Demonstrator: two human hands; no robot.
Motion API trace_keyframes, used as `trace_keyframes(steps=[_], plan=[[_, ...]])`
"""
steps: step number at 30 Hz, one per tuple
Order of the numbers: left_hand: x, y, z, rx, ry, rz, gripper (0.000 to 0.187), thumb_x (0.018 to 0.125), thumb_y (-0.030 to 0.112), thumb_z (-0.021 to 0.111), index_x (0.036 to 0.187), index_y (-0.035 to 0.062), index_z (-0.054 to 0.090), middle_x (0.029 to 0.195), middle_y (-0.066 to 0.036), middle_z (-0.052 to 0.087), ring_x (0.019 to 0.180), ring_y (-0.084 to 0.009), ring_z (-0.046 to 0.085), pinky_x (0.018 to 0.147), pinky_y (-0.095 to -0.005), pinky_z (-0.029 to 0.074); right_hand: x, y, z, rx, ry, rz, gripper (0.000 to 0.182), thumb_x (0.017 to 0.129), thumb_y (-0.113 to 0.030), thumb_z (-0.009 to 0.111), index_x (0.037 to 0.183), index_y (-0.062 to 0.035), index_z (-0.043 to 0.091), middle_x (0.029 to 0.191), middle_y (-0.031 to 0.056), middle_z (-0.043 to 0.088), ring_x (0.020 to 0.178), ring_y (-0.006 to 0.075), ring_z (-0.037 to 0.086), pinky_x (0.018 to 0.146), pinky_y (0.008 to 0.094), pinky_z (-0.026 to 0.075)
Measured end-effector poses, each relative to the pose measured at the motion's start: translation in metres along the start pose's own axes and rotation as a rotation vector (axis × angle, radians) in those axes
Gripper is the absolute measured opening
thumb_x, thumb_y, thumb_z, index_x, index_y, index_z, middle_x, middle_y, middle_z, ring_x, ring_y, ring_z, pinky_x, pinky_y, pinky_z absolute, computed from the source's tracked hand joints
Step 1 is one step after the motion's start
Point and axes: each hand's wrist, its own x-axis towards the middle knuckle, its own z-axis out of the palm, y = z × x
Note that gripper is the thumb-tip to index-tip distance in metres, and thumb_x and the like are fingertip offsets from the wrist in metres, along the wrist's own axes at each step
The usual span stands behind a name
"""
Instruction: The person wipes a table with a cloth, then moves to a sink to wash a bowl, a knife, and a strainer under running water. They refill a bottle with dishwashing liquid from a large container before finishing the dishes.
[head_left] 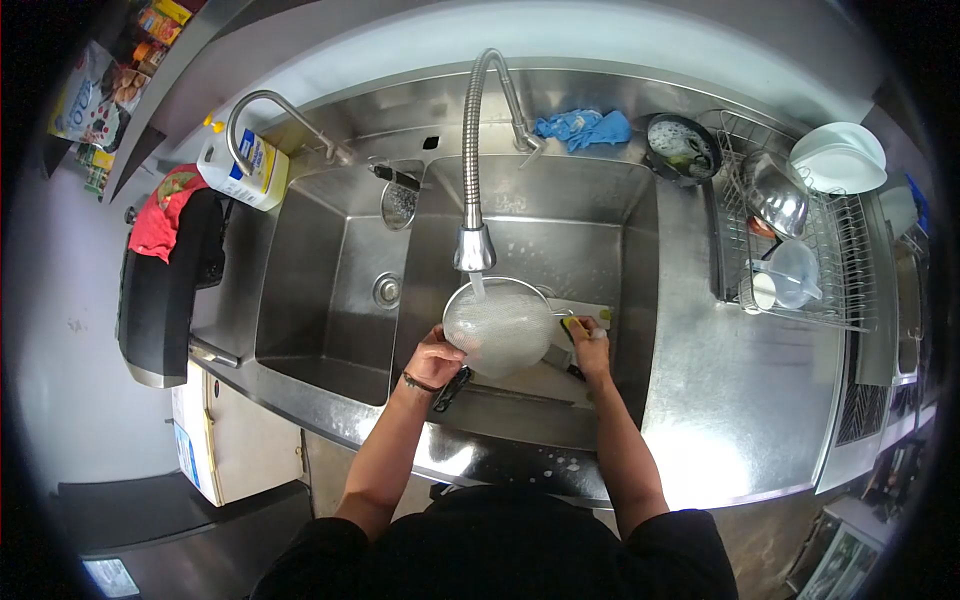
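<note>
A fine-mesh strainer (505, 330) is over the right sink basin (600, 230), under the running spray faucet (475, 250). My left hand (437, 360) grips the strainer's rim on its left side, close to a black handle (453, 390). On the other side, my right hand (590, 348) is closed around a yellow and green sponge (568, 326), near the wire hook of the strainer. Some foam shows on the knuckles. Below the strainer, a pale board (540, 383) lies in the basin, partly hidden.
Left basin (345, 330) has a small strainer (398, 205) at its back corner. A yellow-labelled jug (245, 165) stands behind left. Along the back right are a blue cloth (583, 128), a soapy pan (682, 150) and a dish rack (850, 255) with bowls and cups.
</note>
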Motion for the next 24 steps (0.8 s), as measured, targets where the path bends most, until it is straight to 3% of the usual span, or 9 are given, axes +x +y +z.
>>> trace_keyframes(steps=[9,17,20,24], plan=[[0.031,-0.009,0.007,0.112,-0.053,-0.042,0.038,0.058,-0.007,0.063,0.095,-0.0026,0.061,0.086,-0.014,0.065,0.081,-0.0238,0.063,0.078,-0.0337,0.048,-0.005,-0.015,-0.001,-0.056,-0.008,-0.013,0.029,0.083,-0.025,0.057,0.100,-0.0017,0.059,0.085,0.0137,0.064,0.078,0.0208,0.061,0.071,0.0313,0.045],[0.046,-0.008,0.007,0.128,-0.021,-0.043,0.051,0.056,0.000,0.060,0.107,-0.0027,0.056,0.096,-0.013,0.063,0.088,-0.0273,0.060,0.082,-0.0386,0.045,-0.002,-0.010,0.001,-0.030,-0.012,-0.027,0.029,0.083,-0.025,0.058,0.100,-0.0010,0.059,0.085,0.0122,0.065,0.079,0.0179,0.060,0.072,0.0296,0.045],[0.036,-0.003,-0.002,0.071,-0.010,-0.044,0.063,0.055,0.002,0.059,0.118,0.0000,0.048,0.103,-0.014,0.060,0.093,-0.0282,0.058,0.085,-0.0416,0.043,-0.009,-0.024,-0.003,-0.050,-0.003,-0.008,0.027,0.085,-0.022,0.055,0.100,0.0006,0.059,0.088,0.0131,0.064,0.082,0.0169,0.058,0.075,0.0285,0.043],[0.025,-0.002,-0.011,0.038,0.079,-0.022,0.066,0.055,0.004,0.060,0.119,0.0027,0.048,0.108,-0.012,0.058,0.098,-0.0281,0.056,0.089,-0.0425,0.041,-0.009,-0.024,-0.003,-0.040,-0.022,-0.007,0.026,0.086,-0.023,0.055,0.100,-0.0020,0.060,0.093,0.0129,0.065,0.085,0.0185,0.058,0.076,0.0283,0.043]])
